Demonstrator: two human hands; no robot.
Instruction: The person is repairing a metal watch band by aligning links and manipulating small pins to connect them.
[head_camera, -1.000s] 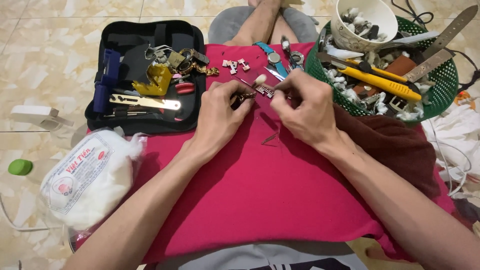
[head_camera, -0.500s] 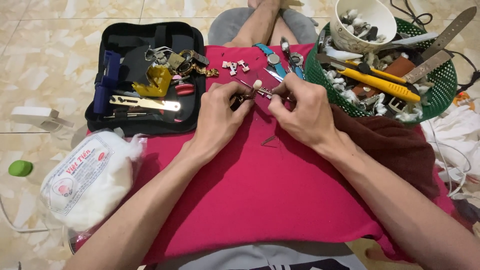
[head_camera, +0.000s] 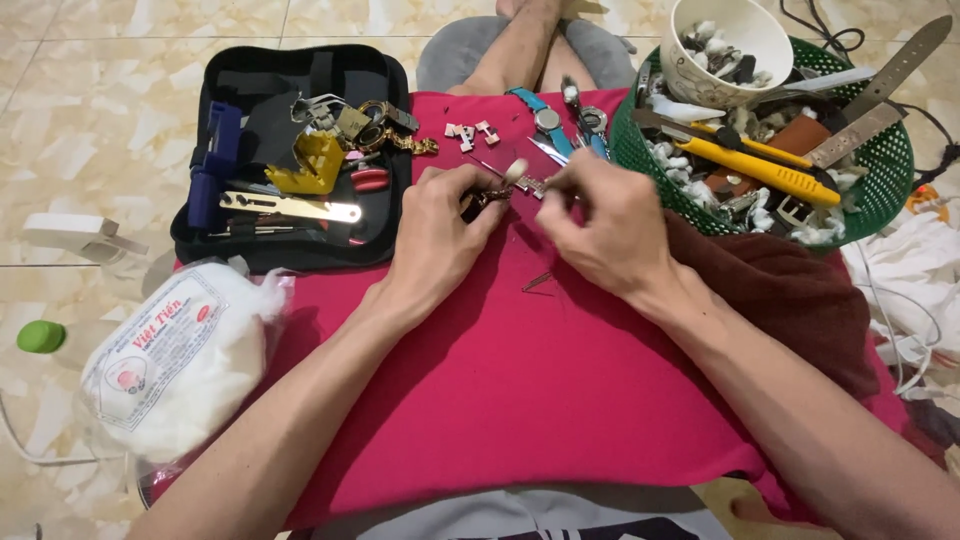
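Red cloth (head_camera: 520, 380) covers the person's lap and serves as the work surface, and both hands meet over its upper middle. The left hand (head_camera: 440, 235) is curled nearly closed, its thumb and fingertips pinching one end of a small metal watch bracelet (head_camera: 500, 192), a brownish, linked piece that lies between the two hands just above the cloth. The right hand (head_camera: 605, 225) is likewise drawn in tight, fingertips pressed on the other end of the bracelet; whether it also holds a fine tool there is too small to tell. A thin dark pin (head_camera: 537, 282) lies loose on the cloth just below the hands. To the left, an open black tool case (head_camera: 285, 70) holds a yellow block (head_camera: 315, 165), a blue tool (head_camera: 212, 165) and a flat metal strip (head_camera: 290, 207). A blue-strapped watch (head_camera: 545, 118) and small loose links (head_camera: 470, 132) lie above the hands. On the right, a green basket (head_camera: 885, 190) carries a yellow-handled knife (head_camera: 765, 170), straps and a white cup (head_camera: 725, 45). A bag of white cotton (head_camera: 180, 355) sits near the left forearm.
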